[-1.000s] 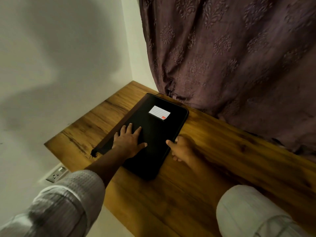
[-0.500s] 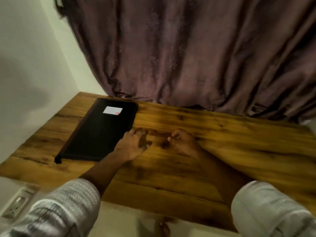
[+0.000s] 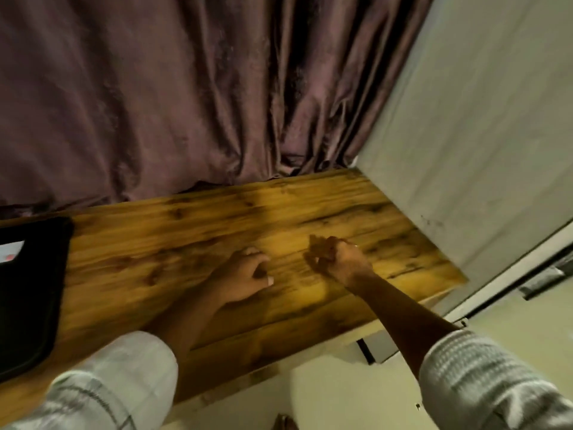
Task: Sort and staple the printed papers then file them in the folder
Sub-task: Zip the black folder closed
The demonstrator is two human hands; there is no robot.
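Black flat folder: closed at the wooden table's left edge, parked aside, I judge.
Left hand: loosely curled, empty, resting mid-table.
Right hand: curled; I cannot tell if pinching.

Tabletop varnished wood, smooth, soft gloss, dark grain, curtain purple cloth with satin sheen, folder at the left edge black and matt, its label white paper, sleeves woven cloth, wall matt.
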